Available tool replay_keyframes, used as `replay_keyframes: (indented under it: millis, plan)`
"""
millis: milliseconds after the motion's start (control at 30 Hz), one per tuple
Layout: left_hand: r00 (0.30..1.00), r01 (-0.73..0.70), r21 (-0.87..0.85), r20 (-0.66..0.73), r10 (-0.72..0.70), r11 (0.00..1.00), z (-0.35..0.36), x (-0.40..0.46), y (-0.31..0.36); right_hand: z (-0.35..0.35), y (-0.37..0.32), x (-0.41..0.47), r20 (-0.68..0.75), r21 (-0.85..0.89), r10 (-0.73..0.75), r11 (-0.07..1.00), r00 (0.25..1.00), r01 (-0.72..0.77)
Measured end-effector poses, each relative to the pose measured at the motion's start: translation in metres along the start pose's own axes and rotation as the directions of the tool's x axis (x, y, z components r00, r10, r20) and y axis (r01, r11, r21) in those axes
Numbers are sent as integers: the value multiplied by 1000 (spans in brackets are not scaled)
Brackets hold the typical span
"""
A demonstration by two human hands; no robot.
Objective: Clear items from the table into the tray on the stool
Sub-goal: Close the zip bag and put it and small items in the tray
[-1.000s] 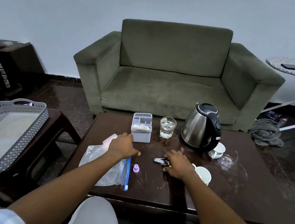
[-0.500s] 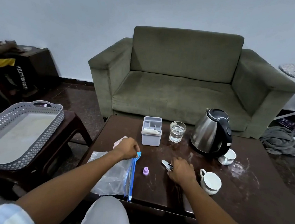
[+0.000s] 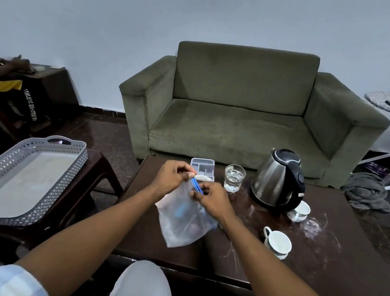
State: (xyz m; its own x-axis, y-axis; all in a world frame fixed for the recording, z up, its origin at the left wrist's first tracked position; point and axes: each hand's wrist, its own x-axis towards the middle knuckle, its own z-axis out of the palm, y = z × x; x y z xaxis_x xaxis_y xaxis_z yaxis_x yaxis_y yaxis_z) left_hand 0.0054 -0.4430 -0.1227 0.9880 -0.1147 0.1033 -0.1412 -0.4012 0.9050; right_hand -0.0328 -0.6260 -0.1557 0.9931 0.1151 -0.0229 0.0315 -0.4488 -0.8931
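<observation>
Both forearms are bare. A rolled sleeve in pale blue and white check shows at the left upper arm. Light grey trousers cover the knee. No rings, watch or bands are visible.

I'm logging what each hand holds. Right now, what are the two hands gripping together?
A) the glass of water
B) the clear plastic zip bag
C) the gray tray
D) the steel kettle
B: the left hand and right hand both pinch the blue-zippered top of the clear plastic zip bag, lifted above the table.
</observation>
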Motion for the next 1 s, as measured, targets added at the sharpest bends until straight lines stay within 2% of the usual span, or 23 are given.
replay_keyframes:
  millis: [100, 200, 300, 367, 433, 500, 567, 600, 700, 767, 833, 900, 1000]
  plan:
    - [988, -11, -133, -153, -9, 991, -15, 1, 6, -29, -18, 4, 4, 38, -20, 999, 1000, 20]
    - [948, -49, -271, -315, -40, 961, -29, 1, 12, -56, -36, 4, 28, 44, -52, 998, 998, 50]
    - [935, -85, -324, -353, -37, 942, -34, 0, 24, -69, -54, 3, 18, 8, -90, 996, 996, 90]
    - [971, -72, -304, -238, -3, 950, -41, -2, 28, -68, -64, 7, 2, -2, -110, 994, 994, 110]
    - [999, -30, -230, -42, 21, 973, -59, -4, 24, -62, -75, 13, -7, 9, -117, 993, 993, 117]
    - [990, 37, -201, 144, -8, 979, -91, -11, 14, -50, -91, 21, -6, 66, -139, 988, 990, 139]
    - [968, 112, -155, 238, -72, 982, -132, -24, -2, -32, -112, 34, -20, 166, -140, 976, 990, 141]
    - [965, 139, -118, 240, -107, 983, -152, -31, -9, -22, -122, 43, -38, 211, -147, 966, 988, 151]
    - [982, 167, -142, 115, -152, 976, -217, -60, -27, 28, -159, 71, -61, 311, -194, 928, 979, 203]
    - [978, 192, -202, -46, -205, 960, -267, -84, -31, 80, -187, 88, -32, 391, -191, 901, 981, 188]
    - [945, 220, -214, -196, -262, 952, -316, -107, -40, 138, -216, 101, -3, 406, -182, 898, 983, 168]
    - [877, 249, -201, -368, -308, 947, -359, -129, -56, 200, -240, 115, 18, 335, -213, 922, 977, 195]
    - [701, 320, -172, -618, -355, 932, -409, -153, -87, 286, -262, 119, 54, 214, -229, 953, 972, 212]
